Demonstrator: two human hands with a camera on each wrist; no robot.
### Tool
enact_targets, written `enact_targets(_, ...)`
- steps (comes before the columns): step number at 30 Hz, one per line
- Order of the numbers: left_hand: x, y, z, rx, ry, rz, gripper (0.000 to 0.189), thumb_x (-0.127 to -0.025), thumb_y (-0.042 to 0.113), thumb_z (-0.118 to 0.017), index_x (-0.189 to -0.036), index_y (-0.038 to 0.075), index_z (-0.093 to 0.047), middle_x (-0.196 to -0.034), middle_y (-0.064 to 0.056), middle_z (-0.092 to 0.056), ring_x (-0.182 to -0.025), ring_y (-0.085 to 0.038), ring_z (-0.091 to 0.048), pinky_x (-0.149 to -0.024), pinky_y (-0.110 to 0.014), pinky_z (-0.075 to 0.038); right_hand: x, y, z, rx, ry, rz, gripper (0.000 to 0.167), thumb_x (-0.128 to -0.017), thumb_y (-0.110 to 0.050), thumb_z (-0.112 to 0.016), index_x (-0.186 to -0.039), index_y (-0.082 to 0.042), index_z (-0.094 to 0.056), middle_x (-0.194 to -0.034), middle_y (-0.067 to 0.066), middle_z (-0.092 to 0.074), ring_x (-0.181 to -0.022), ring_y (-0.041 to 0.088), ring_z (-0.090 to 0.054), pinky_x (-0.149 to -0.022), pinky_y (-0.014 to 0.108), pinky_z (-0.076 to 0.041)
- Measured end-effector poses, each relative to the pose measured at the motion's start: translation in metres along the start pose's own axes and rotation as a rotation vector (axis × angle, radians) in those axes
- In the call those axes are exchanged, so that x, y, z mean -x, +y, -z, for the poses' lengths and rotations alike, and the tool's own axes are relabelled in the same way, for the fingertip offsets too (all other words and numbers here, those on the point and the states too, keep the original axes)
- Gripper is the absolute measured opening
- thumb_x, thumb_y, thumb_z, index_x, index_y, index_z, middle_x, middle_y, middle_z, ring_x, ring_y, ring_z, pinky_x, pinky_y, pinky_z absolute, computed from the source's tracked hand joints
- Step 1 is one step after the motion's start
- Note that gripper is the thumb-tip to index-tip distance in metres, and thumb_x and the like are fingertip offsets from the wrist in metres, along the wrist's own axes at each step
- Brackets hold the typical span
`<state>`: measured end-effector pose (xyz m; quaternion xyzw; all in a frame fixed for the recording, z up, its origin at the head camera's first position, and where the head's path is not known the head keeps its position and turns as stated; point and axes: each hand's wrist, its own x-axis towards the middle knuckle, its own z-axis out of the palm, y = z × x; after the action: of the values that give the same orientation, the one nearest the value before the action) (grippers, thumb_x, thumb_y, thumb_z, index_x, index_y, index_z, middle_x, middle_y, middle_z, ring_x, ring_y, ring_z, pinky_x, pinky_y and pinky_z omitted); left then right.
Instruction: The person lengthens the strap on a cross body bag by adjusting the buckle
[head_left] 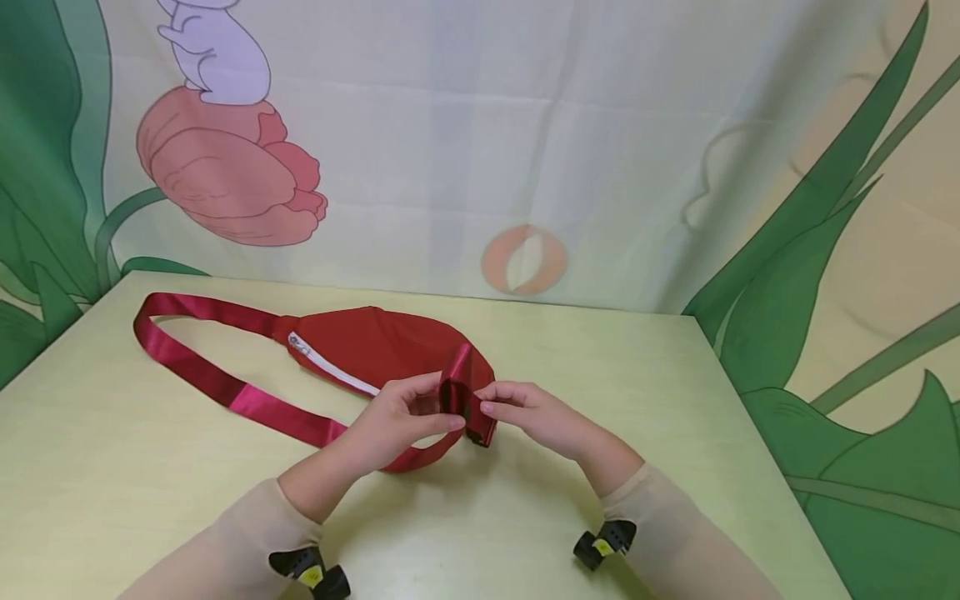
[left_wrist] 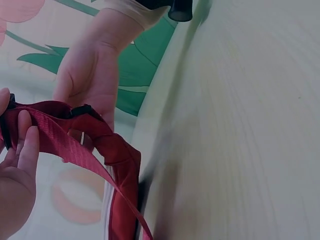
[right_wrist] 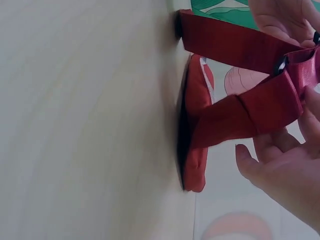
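A red waist bag (head_left: 375, 342) with a white zipper (head_left: 330, 365) lies on the table, and its shiny dark red strap (head_left: 202, 375) loops out to the left. In the head view my left hand (head_left: 393, 421) holds a raised, folded part of the strap between thumb and fingers. Opposite it, my right hand (head_left: 536, 412) pinches the same strap section at its right edge. Black strap hardware (left_wrist: 81, 110) shows on this section in the left wrist view, near the right hand's fingers. A second black piece (left_wrist: 7, 122) sits by the left hand's fingertips.
The pale table (head_left: 465, 533) meets a printed cloth backdrop (head_left: 420, 167) with plants and a rabbit. Small black wrist cameras (head_left: 600, 546) are strapped over both sleeves. The strap's lower run passes beneath the left hand.
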<state>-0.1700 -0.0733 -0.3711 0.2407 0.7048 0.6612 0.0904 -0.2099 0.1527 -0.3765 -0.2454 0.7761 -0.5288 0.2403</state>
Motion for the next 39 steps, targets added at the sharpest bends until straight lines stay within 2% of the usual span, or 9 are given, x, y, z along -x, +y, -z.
enact_targets(8,-0.0021,-0.0064,-0.0055,0.029,-0.037,-0.005,0.035,-0.084,0.006,-0.069,-0.117,0.000,-0.061,-0.104,-0.012,-0.065,-0.087,-0.026,-0.064,-0.076,-0.031,-0.052,0.0009,-0.0037,-0.0027,-0.099,-0.031,0.081,0.030,-0.097,-0.022,-0.049,-0.116,-0.001,-0.059,-0.110,0.004,-0.062,-0.110,0.023,-0.050,-0.100,0.049,-0.031)
enact_targets(13,-0.0002,-0.0048,-0.0026,-0.008,0.026,-0.003,0.033,-0.083,0.010,-0.070,-0.115,0.004,-0.063,-0.100,-0.010,-0.066,-0.086,-0.026,-0.062,-0.077,-0.031,-0.051,0.0011,-0.0035,-0.0007,-0.076,0.003,0.033,0.026,-0.095,-0.025,-0.053,-0.110,-0.005,-0.060,-0.106,0.004,-0.062,-0.108,0.022,-0.052,-0.100,0.053,-0.032)
enact_targets(16,-0.0008,-0.0048,-0.0020,-0.018,0.009,-0.001,0.035,-0.084,0.011,-0.070,-0.117,0.004,-0.062,-0.101,-0.011,-0.065,-0.085,-0.026,-0.061,-0.076,-0.031,-0.051,0.0008,-0.0005,0.0019,-0.080,-0.003,0.014,0.024,-0.095,-0.022,-0.053,-0.112,-0.006,-0.060,-0.109,0.005,-0.062,-0.110,0.022,-0.051,-0.100,0.050,-0.032)
enact_targets(19,-0.0017,-0.0056,-0.0030,-0.012,-0.011,0.008,0.038,-0.084,0.010,-0.069,-0.120,0.003,-0.060,-0.104,-0.011,-0.065,-0.086,-0.027,-0.061,-0.076,-0.031,-0.051,0.0004,0.0012,0.0023,-0.106,-0.016,0.029,0.029,-0.096,-0.020,-0.051,-0.121,-0.005,-0.058,-0.118,0.005,-0.060,-0.117,0.022,-0.048,-0.102,0.050,-0.030)
enact_targets(22,-0.0020,-0.0057,-0.0038,-0.017,0.003,0.010,0.039,-0.084,0.011,-0.070,-0.121,0.003,-0.060,-0.105,-0.011,-0.065,-0.086,-0.026,-0.062,-0.077,-0.031,-0.051,-0.0001,-0.0001,0.0010,-0.127,-0.012,0.043,0.033,-0.097,-0.021,-0.050,-0.125,-0.004,-0.056,-0.120,0.007,-0.059,-0.118,0.023,-0.047,-0.103,0.051,-0.028)
enact_targets(28,-0.0010,-0.0055,-0.0067,-0.002,-0.006,-0.014,0.042,-0.083,0.009,-0.070,-0.123,0.005,-0.059,-0.107,-0.010,-0.065,-0.087,-0.026,-0.062,-0.078,-0.032,-0.051,0.0002,-0.0042,-0.0045,-0.115,0.004,0.043,0.032,-0.096,-0.018,-0.051,-0.123,-0.003,-0.058,-0.117,0.005,-0.060,-0.116,0.022,-0.047,-0.101,0.049,-0.030)
enact_targets(33,-0.0017,-0.0060,-0.0088,-0.015,-0.020,-0.037,0.039,-0.082,0.008,-0.071,-0.120,0.006,-0.062,-0.103,-0.008,-0.066,-0.082,-0.025,-0.063,-0.073,-0.029,-0.051,0.0012,-0.0061,-0.0058,-0.135,0.018,0.061,0.031,-0.096,-0.019,-0.050,-0.120,-0.002,-0.060,-0.118,0.006,-0.059,-0.120,0.023,-0.043,-0.103,0.051,-0.028)
enact_targets(39,-0.0015,-0.0034,-0.0068,-0.036,-0.021,-0.050,0.037,-0.083,0.009,-0.070,-0.119,0.004,-0.061,-0.103,-0.010,-0.066,-0.084,-0.025,-0.062,-0.073,-0.030,-0.052,0.0049,-0.0040,0.0027,-0.083,-0.016,0.012,0.034,-0.095,-0.022,-0.054,-0.125,-0.009,-0.058,-0.123,0.003,-0.058,-0.119,0.021,-0.048,-0.102,0.050,-0.030)
